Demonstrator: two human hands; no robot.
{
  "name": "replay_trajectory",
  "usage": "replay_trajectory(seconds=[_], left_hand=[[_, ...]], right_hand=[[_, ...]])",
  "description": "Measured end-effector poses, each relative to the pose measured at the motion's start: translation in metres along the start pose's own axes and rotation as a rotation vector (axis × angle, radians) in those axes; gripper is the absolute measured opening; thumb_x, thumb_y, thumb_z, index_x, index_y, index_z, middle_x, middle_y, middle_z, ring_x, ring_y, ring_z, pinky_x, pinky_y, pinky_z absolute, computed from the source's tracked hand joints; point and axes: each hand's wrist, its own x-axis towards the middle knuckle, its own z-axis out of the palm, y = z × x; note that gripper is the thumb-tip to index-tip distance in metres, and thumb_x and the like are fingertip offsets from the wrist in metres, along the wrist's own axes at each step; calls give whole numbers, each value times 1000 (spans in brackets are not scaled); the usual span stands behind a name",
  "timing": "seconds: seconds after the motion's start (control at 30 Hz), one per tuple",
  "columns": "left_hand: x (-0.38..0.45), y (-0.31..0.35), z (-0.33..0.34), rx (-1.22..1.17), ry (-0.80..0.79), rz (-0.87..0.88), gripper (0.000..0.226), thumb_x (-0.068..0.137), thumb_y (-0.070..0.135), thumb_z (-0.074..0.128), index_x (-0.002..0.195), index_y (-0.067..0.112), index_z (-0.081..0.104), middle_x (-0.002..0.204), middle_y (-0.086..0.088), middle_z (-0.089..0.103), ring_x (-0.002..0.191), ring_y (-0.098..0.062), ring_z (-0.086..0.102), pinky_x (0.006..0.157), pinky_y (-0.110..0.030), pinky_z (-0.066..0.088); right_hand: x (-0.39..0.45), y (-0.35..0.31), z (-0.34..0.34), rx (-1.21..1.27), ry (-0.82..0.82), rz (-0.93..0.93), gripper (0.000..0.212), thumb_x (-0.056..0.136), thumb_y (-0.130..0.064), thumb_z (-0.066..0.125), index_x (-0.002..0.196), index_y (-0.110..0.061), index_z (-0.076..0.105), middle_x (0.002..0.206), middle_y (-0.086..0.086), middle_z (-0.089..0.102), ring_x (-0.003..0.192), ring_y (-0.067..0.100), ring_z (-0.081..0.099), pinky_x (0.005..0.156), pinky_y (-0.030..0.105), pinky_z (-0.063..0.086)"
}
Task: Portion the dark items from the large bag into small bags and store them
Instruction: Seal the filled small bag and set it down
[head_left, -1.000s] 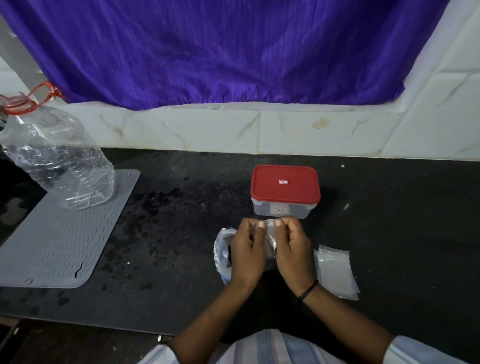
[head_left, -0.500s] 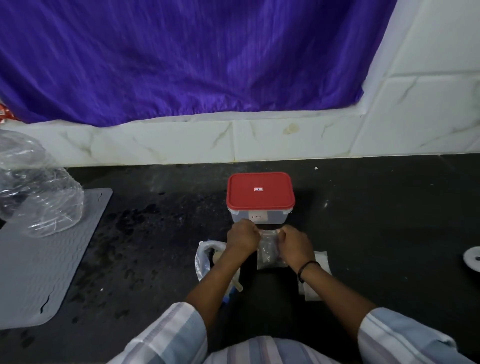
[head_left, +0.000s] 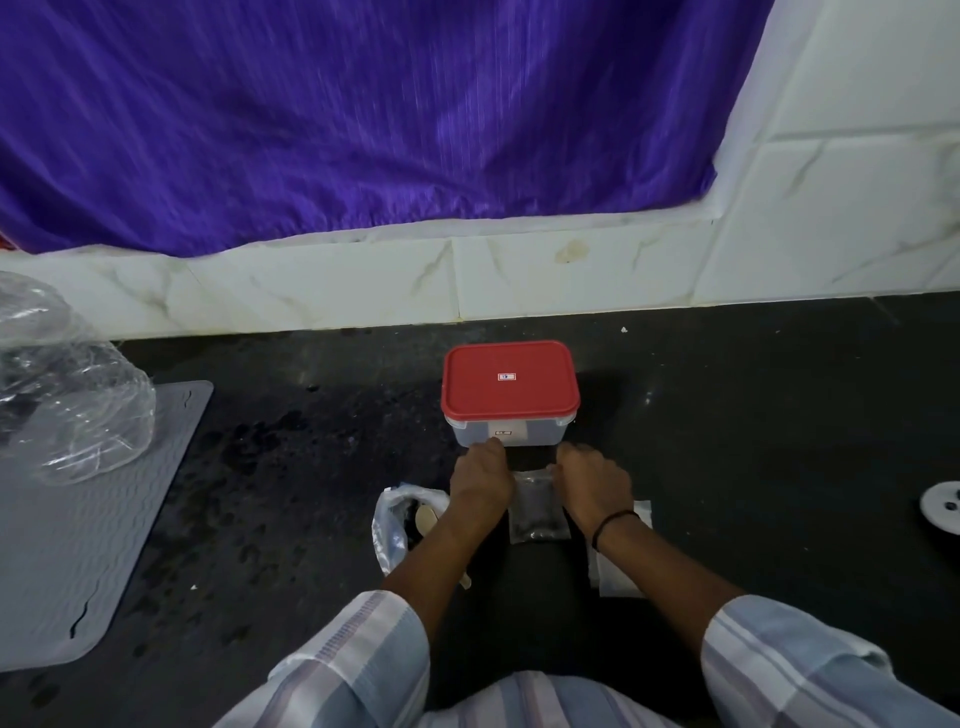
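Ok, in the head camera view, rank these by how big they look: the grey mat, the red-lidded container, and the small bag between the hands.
1. Grey mat, largest, though cut off at the left edge.
2. Red-lidded container.
3. Small bag of dark items, smallest; the left hand and right hand hide its top corners.

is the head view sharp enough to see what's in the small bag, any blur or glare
Head view: the purple curtain is smeared by motion blur; the small bag between both hands is soft, its contents only a dark mass; glare streaks the crumpled plastic bottle; wide-angle bending curves the wall tiles.
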Motion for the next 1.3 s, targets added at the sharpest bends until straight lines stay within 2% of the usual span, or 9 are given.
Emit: replay_trajectory(seconds=[0.17, 0.27, 0.4, 0.53, 0.67, 0.8, 0.93, 1.17, 1.3], left_hand=[[-4, 26, -1, -84, 158, 188, 16, 96, 19, 59, 100, 4, 63, 102, -15, 67, 92, -32, 66, 75, -40, 53], [-7, 42, 4, -185, 101, 280, 8, 94, 17, 62, 93, 10, 66, 96, -8, 68, 87, -23, 66, 77, -39, 56], [-13, 59, 15, -236, -29, 339, 7, 94, 20, 66, 92, 14, 68, 92, -3, 68, 82, -17, 65, 77, -35, 57], [-19, 67, 28, -209, -133, 329, 9, 92, 22, 67, 96, 14, 68, 97, -5, 68, 89, -18, 65, 81, -37, 57], [-25, 70, 39, -159, -169, 300, 21, 89, 28, 70, 103, 15, 62, 102, -5, 65, 94, -21, 63, 84, -39, 56], [-28, 71, 40, -143, -156, 297, 23, 91, 24, 68, 106, 17, 53, 105, -6, 62, 96, -21, 61, 82, -34, 53], [-31, 70, 42, -165, -129, 329, 28, 89, 20, 68, 108, 17, 48, 107, -8, 61, 96, -23, 60, 81, -34, 50], [-33, 65, 45, -55, -148, 409, 12, 94, 19, 63, 105, 16, 63, 118, -7, 57, 106, -24, 59, 90, -32, 48], [-37, 66, 46, -4, -134, 462, 12, 98, 20, 56, 103, 14, 65, 117, -8, 55, 101, -23, 59, 90, -35, 51]], right_hand=[[-10, 19, -16, 121, 106, -25, 21, 95, -31, 55, 79, -19, 50, 82, -1, 57, 71, 17, 57, 55, 27, 35], [-19, 37, -23, 151, 163, 40, 21, 94, -32, 57, 78, -19, 53, 76, -4, 55, 65, 12, 53, 51, 25, 35], [-38, 61, -27, 133, 153, 166, 19, 94, -37, 57, 84, -21, 55, 83, -3, 55, 71, 11, 54, 58, 28, 46], [-60, 80, -22, 91, 63, 269, 22, 93, -42, 54, 96, -20, 54, 97, -1, 58, 84, 18, 59, 68, 34, 51], [-76, 85, -13, 126, 10, 270, 22, 93, -40, 55, 104, -21, 57, 100, -2, 62, 92, 18, 62, 69, 28, 45], [-81, 83, -6, 211, 53, 306, 8, 94, -23, 52, 94, -21, 60, 94, 1, 66, 86, 20, 64, 68, 33, 50], [-84, 84, -4, 290, 116, 288, 14, 92, -17, 48, 90, -24, 61, 90, -2, 64, 82, 18, 62, 69, 39, 53], [-85, 85, 1, 79, -49, 195, 23, 95, -25, 50, 117, -25, 55, 114, 2, 51, 103, 20, 54, 80, 33, 51], [-83, 82, -2, 53, -65, 187, 18, 95, -25, 48, 113, -23, 52, 115, 3, 49, 103, 21, 53, 81, 33, 51]])
